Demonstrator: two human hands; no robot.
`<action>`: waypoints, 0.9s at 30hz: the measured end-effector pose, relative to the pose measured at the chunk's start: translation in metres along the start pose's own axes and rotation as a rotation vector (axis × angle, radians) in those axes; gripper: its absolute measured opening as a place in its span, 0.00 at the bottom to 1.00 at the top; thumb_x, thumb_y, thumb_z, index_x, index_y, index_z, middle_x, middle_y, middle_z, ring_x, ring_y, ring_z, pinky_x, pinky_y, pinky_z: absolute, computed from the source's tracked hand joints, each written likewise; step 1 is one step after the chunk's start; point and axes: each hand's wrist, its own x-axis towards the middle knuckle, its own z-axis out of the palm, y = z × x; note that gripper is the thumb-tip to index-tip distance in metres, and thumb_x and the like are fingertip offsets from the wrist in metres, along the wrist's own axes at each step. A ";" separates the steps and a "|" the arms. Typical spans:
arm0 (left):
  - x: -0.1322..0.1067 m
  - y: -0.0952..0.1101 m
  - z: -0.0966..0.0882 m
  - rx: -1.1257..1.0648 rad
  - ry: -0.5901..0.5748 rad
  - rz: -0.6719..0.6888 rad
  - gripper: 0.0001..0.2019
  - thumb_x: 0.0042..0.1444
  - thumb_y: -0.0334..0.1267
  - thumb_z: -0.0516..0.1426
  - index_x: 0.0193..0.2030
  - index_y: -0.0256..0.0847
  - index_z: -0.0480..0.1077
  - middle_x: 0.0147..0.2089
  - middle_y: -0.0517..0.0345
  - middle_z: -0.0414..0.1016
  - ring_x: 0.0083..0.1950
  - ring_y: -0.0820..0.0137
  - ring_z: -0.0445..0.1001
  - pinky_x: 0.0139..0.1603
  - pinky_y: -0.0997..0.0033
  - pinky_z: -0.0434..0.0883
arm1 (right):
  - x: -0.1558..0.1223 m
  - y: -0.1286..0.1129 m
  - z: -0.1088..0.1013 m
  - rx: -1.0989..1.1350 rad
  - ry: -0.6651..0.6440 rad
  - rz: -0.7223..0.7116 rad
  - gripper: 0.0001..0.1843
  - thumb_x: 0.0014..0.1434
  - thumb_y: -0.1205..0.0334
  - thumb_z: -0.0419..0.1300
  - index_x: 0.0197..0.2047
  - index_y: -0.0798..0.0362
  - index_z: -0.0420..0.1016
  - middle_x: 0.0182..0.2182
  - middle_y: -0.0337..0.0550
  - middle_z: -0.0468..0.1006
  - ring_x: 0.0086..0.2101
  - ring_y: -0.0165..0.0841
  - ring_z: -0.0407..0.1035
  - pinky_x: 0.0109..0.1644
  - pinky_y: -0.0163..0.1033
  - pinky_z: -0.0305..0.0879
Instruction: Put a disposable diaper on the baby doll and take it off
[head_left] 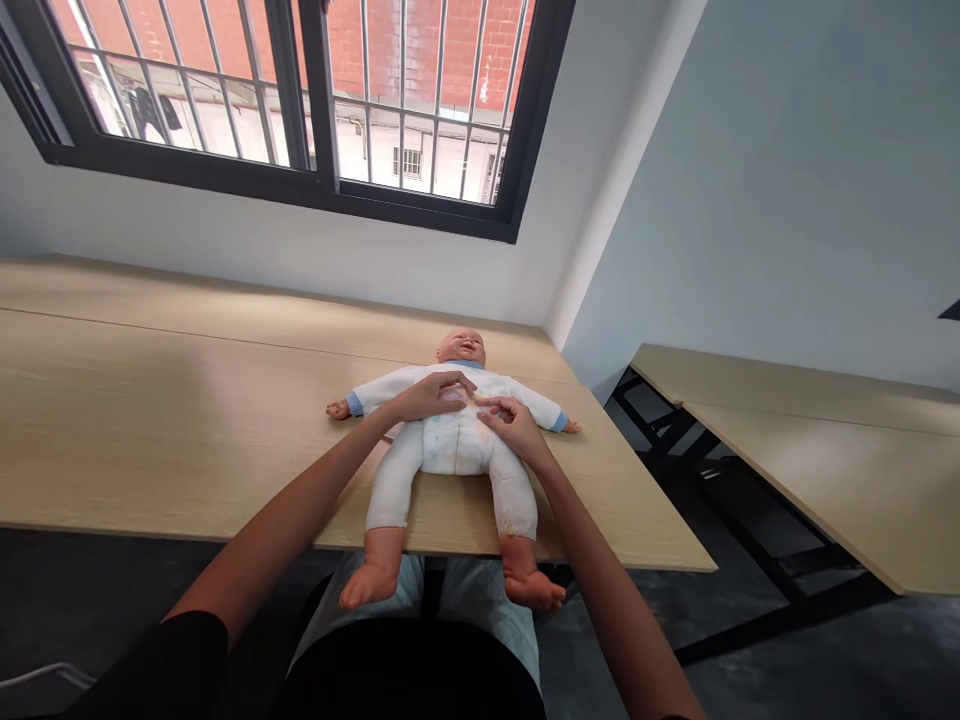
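A baby doll (459, 445) lies on its back on the wooden table (187, 420), head toward the window and feet hanging over the near edge. It wears a white shirt (397, 382) with blue collar and cuffs; its white lower body has faint stains. Over the belly, my left hand (435, 395) has its fingers bent and closed at the shirt front. Opposite it, my right hand (514, 425) pinches the shirt's front edge, fingertips almost meeting those of the left. The small bit of cloth between the fingers is partly hidden.
Behind the table is a barred window (322, 185) with a dark frame. Beyond a gap on the right stands a second table (817, 450) on black metal legs. My lap is under the near edge, below the doll's feet (375, 580).
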 end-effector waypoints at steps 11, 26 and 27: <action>-0.092 -0.016 -0.083 0.101 -0.004 -0.332 0.14 0.45 0.38 0.60 0.41 0.42 0.75 0.45 0.54 0.79 0.43 0.63 0.75 0.40 0.69 0.71 | 0.004 -0.013 -0.001 0.077 0.262 -0.066 0.23 0.59 0.47 0.57 0.49 0.56 0.72 0.33 0.42 0.71 0.34 0.34 0.66 0.44 0.39 0.65; -0.097 -0.014 -0.071 0.134 0.091 -0.265 0.13 0.51 0.40 0.59 0.43 0.40 0.75 0.42 0.56 0.79 0.37 0.67 0.71 0.34 0.73 0.63 | 0.049 -0.106 0.066 -0.587 -0.385 -0.430 0.13 0.58 0.53 0.66 0.39 0.53 0.79 0.38 0.46 0.80 0.41 0.40 0.72 0.45 0.40 0.59; -0.097 -0.014 -0.071 0.127 0.102 -0.266 0.13 0.50 0.40 0.59 0.43 0.40 0.75 0.42 0.56 0.78 0.38 0.67 0.71 0.34 0.73 0.63 | 0.052 -0.108 0.076 -0.642 -0.428 -0.434 0.14 0.57 0.50 0.67 0.38 0.53 0.79 0.38 0.47 0.80 0.41 0.41 0.72 0.44 0.40 0.58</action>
